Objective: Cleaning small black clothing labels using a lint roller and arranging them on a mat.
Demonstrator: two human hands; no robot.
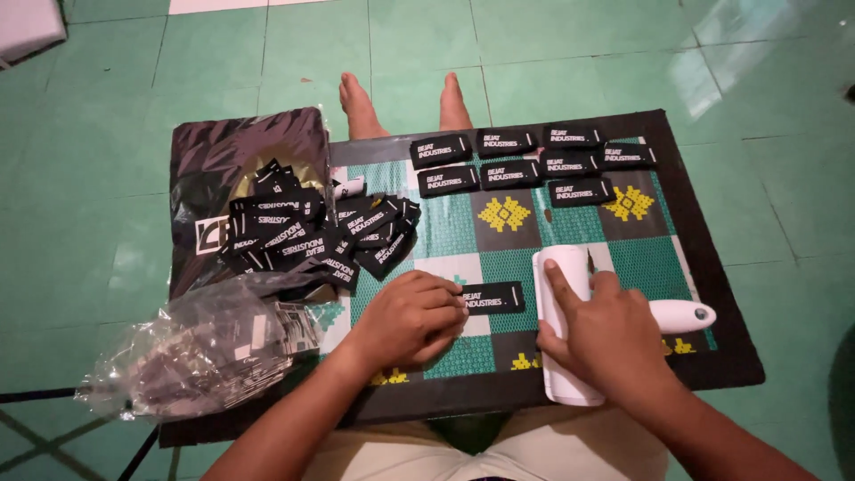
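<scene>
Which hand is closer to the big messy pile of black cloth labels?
The left. The left hand rests just below the heap of black rectangular cloth labels, on one single label. The right hand is farther right, across the mat, on the white roller.

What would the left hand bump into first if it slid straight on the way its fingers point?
Most likely the single black label lying on the patterned mat: the left hand already has its fingertips at that label's near end.

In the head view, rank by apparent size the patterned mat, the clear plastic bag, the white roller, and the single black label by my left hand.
1. Patterned mat
2. Clear plastic bag
3. White roller, partly hidden under the right hand
4. Single black label beside the left hand
</scene>
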